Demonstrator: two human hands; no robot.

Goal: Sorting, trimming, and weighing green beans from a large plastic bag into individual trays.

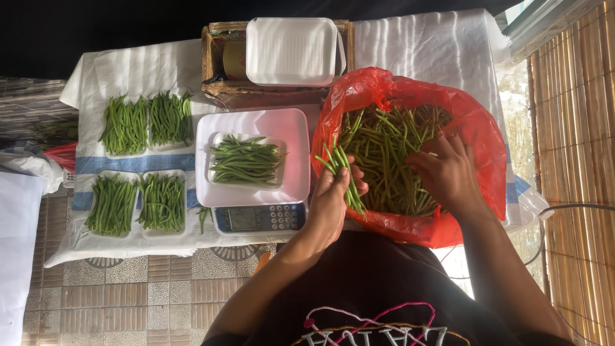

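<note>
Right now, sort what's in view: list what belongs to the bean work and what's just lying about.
In use:
left hand holding a bunch of green beans
right hand in the red bag of beans
tray of beans on the scale
four filled trays
stack of empty white trays

Lying about:
wicker basket
bamboo screen
cable

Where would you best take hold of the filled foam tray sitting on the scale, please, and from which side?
Probably by its two short ends, from above. The foam tray lies flat on the scale, and the beans lie lengthwise across it, so fingers under the bare left and right rims should lift it level without touching them. The left hand, holding a bunch of beans, is nearest.
</note>
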